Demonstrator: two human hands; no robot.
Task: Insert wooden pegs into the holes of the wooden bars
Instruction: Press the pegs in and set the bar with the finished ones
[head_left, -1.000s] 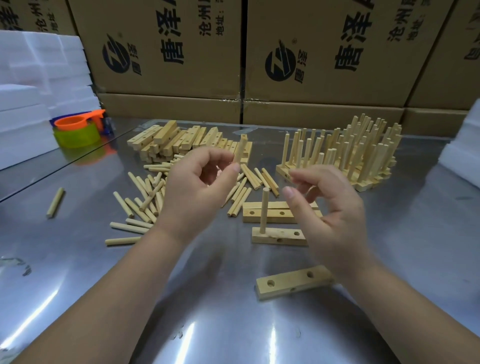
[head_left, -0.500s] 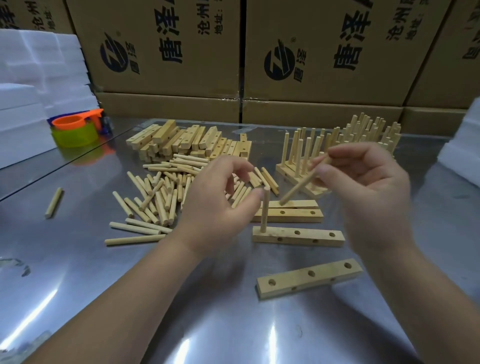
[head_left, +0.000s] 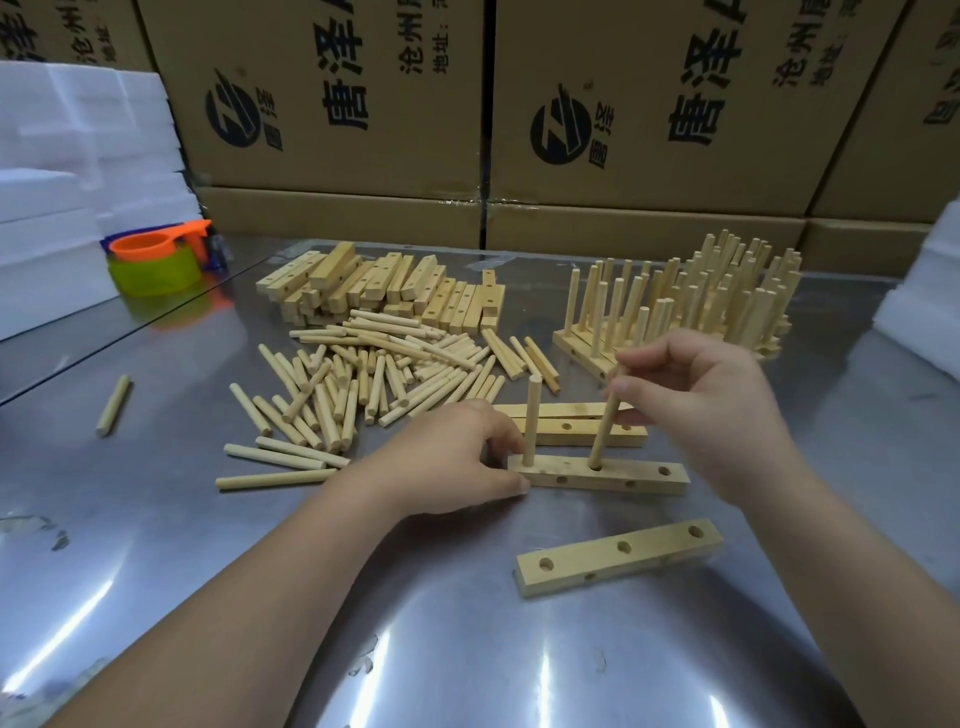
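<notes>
A wooden bar with several holes lies on the steel table in front of me. One peg stands upright in its left hole. My left hand grips the bar's left end between thumb and fingers. My right hand pinches a second peg near its top; the peg leans slightly and its lower tip sits in the bar's middle hole. Another bar lies just behind, and an empty three-hole bar lies nearer to me.
Loose pegs are heaped at centre left, with stacked bare bars behind them. Finished bars with pegs stand at back right. A stray peg lies far left. Tape rolls, white foam and cardboard boxes border the table.
My left hand dropped from the air to grip the bar's left end. My right hand brought its peg down from a slant to nearly upright, tip in the middle hole.
</notes>
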